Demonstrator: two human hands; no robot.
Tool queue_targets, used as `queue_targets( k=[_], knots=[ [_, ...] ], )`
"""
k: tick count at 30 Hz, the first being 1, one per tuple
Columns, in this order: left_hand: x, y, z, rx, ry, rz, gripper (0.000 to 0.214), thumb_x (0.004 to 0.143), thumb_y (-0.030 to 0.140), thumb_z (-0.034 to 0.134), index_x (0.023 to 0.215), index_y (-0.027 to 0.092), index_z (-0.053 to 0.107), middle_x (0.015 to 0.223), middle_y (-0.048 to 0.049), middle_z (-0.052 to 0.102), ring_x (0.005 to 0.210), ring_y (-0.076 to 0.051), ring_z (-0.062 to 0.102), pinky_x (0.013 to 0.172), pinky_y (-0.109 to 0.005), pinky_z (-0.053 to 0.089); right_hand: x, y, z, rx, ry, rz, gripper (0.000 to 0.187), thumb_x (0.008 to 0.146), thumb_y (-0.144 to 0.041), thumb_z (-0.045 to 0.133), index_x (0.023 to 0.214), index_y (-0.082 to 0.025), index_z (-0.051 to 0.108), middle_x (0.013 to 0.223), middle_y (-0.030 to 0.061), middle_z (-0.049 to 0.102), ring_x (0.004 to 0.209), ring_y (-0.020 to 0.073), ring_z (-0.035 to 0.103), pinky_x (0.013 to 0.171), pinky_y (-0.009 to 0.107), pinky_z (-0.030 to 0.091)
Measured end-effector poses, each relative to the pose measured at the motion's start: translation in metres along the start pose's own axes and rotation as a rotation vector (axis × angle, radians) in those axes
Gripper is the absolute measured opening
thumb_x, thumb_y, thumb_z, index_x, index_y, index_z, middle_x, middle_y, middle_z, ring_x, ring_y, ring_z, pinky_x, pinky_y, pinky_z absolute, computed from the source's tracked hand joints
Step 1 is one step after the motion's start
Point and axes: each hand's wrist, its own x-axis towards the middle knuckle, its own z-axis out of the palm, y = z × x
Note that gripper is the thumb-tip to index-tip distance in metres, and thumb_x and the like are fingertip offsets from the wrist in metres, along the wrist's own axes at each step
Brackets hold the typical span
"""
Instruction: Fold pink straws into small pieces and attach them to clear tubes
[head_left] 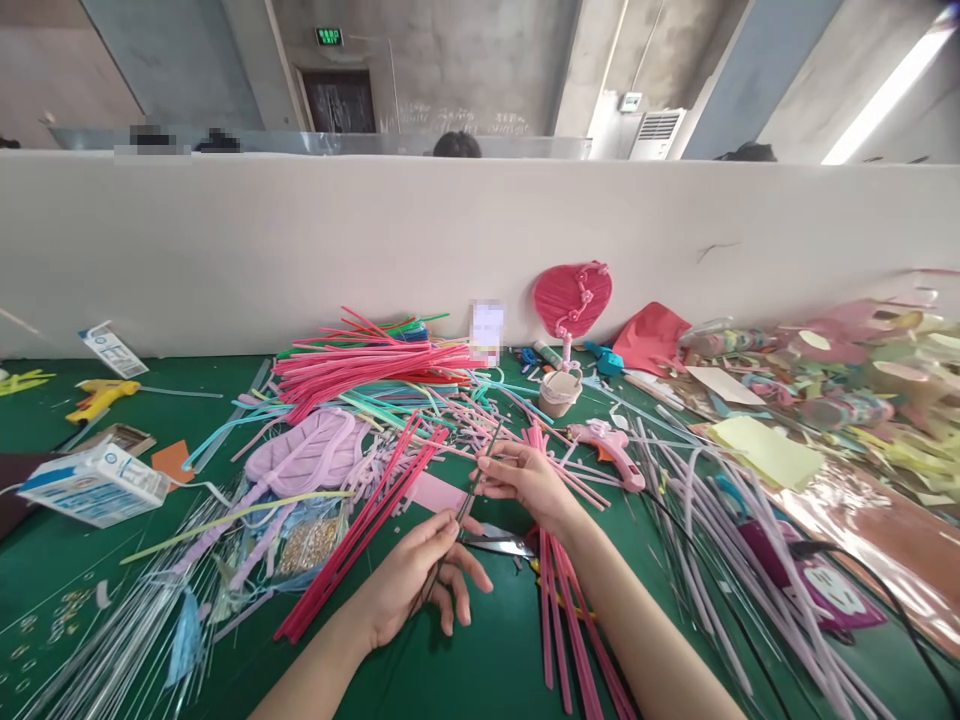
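My left hand (420,585) pinches the lower part of a thin dark wire (474,485) between thumb and forefinger, the other fingers spread over the green mat. My right hand (525,480) pinches the same wire higher up, so it runs slanted between both hands. Scissors (499,543) lie on the mat just below the hands. A bundle of pink pipe cleaners (559,590) runs under my right forearm. A pink folded leaf shape (304,455) lies to the left.
Piles of red and pink sticks (360,365), a pink glue gun (611,450), a paper cup (559,392), a pink fan ornament (574,298), a white box (94,485), a yellow glue gun (97,397) and coloured paper sheets (765,450) crowd the green table (465,670). A white partition (300,250) stands behind.
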Motion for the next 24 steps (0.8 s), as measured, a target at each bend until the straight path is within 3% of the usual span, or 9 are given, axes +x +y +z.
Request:
queue_targets(
  k=[3,6,10,15,19,22,24],
  knots=[
    [0.007,-0.006,0.001,-0.026,0.077,0.046,0.04,0.089,0.055,0.048,0.104,0.019,0.049,0.065,-0.0009,0.064,0.041,-0.011,0.054,0.034,-0.018,0.039,-0.003,0.007,0.01,-0.015,-0.064,0.012,0.037,0.063,-0.041,0.082,0.084,-0.016,0.064,0.069,0.0014,0.072,0.061,0.0131,0.07,0.057,0.019,0.058],
    [0.009,-0.009,0.002,-0.07,0.144,0.053,0.041,0.085,0.06,0.053,0.09,0.019,0.05,0.052,0.0086,0.045,0.032,-0.004,0.028,0.029,-0.015,0.02,-0.006,0.013,0.019,-0.018,-0.126,0.012,0.037,0.065,-0.044,0.08,0.085,-0.016,0.064,0.066,0.0005,0.071,0.059,0.0118,0.069,0.059,0.02,0.057],
    [0.005,-0.01,0.005,-0.075,0.169,0.039,0.044,0.081,0.063,0.056,0.082,0.021,0.047,0.049,0.0123,0.028,0.034,-0.002,0.011,0.033,-0.016,0.006,-0.008,0.016,0.024,-0.003,-0.147,0.012,0.041,0.064,-0.046,0.08,0.086,-0.016,0.064,0.071,0.0017,0.072,0.06,0.0111,0.068,0.062,0.021,0.056],
    [0.008,-0.017,0.007,-0.076,0.237,0.054,0.048,0.078,0.069,0.055,0.08,0.022,0.043,0.047,0.0127,0.028,0.034,-0.002,0.011,0.033,-0.016,0.007,-0.004,0.021,0.029,-0.058,-0.124,-0.005,0.05,0.063,-0.053,0.077,0.093,-0.016,0.064,0.076,0.0029,0.072,0.061,0.0107,0.067,0.064,0.022,0.055],
    [0.013,-0.024,0.005,-0.086,0.24,0.028,0.049,0.075,0.07,0.057,0.078,0.023,0.043,0.046,0.0127,0.03,0.032,-0.003,0.013,0.031,-0.015,0.008,0.002,0.025,0.027,-0.355,0.057,-0.09,0.051,0.075,-0.061,0.06,0.097,-0.015,0.061,0.081,0.0067,0.073,0.067,0.0164,0.069,0.062,0.029,0.057],
    [0.013,-0.024,-0.002,-0.047,0.283,0.056,0.046,0.078,0.067,0.055,0.08,0.022,0.046,0.049,0.0104,0.037,0.032,-0.005,0.028,0.031,-0.015,0.02,0.001,0.017,0.015,-0.536,0.178,-0.114,0.039,0.08,-0.053,0.055,0.093,-0.017,0.061,0.075,0.0049,0.071,0.055,0.0168,0.065,0.05,0.028,0.052],
    [0.012,-0.02,-0.008,0.088,0.347,0.109,0.041,0.081,0.061,0.054,0.078,0.021,0.048,0.051,0.0069,0.044,0.037,-0.01,0.042,0.034,-0.018,0.028,-0.002,0.009,0.005,-0.684,0.293,-0.15,0.027,0.082,-0.046,0.055,0.084,-0.02,0.062,0.07,0.0044,0.069,0.054,0.0174,0.063,0.05,0.029,0.049]
  ],
)
